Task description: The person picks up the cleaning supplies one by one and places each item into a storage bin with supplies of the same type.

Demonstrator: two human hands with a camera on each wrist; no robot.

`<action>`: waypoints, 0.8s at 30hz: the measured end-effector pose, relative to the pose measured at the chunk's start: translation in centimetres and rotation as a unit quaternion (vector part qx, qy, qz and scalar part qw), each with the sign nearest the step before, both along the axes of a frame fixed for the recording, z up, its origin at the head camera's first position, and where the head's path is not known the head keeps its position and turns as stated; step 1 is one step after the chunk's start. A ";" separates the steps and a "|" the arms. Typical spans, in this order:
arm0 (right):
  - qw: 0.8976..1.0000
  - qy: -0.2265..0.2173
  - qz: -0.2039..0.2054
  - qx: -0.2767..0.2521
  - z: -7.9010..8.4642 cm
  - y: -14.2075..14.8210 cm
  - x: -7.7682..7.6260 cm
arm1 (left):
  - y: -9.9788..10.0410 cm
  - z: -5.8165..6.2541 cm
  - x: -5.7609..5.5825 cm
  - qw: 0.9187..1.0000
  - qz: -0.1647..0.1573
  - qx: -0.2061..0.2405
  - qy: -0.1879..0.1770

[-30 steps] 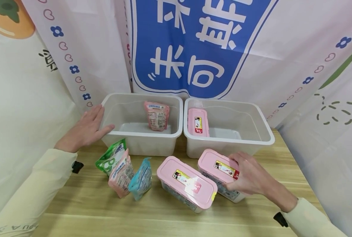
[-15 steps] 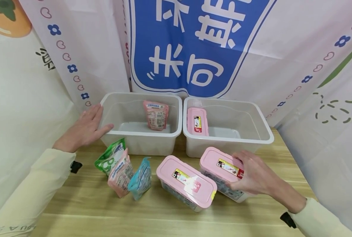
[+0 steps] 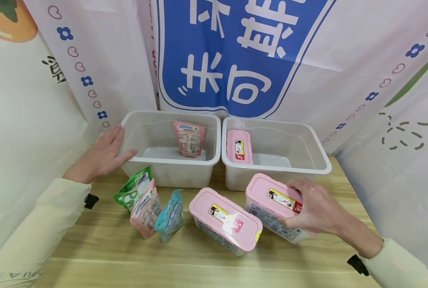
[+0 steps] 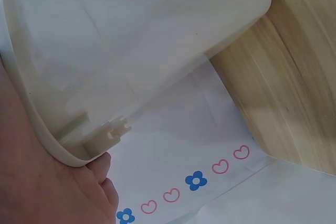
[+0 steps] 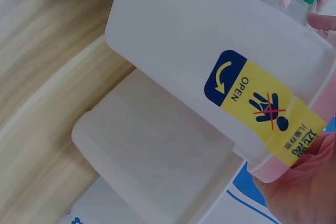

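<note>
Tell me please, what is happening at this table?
A person's right hand grips a pink-lidded tub in front of the right bin; whether it is off the table is hard to tell. The left hand rests against the left bin. Another tub and green, pink and blue pouches are outside the bins. One pink pouch is in the left bin, and a third tub in the right one.

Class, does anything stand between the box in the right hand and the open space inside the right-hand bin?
Yes: the front wall of that bin, just beyond the held box; nothing else visible stands between.
</note>
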State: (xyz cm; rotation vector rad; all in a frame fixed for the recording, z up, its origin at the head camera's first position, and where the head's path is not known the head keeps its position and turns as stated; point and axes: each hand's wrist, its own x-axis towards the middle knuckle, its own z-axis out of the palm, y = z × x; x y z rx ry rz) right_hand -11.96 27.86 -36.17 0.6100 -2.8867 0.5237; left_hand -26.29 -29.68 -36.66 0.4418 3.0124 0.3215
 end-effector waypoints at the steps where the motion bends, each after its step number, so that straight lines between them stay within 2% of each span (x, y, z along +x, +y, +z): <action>1: 1.000 0.001 0.001 0.000 0.2 0.0 0.0 | 0.0 0.0 0.0 1.000 0.000 0.001 0.000; 24: 1.000 -0.008 -0.017 0.018 4.4 -0.1 0.3 | -0.1 -0.1 0.0 1.000 0.000 0.005 0.001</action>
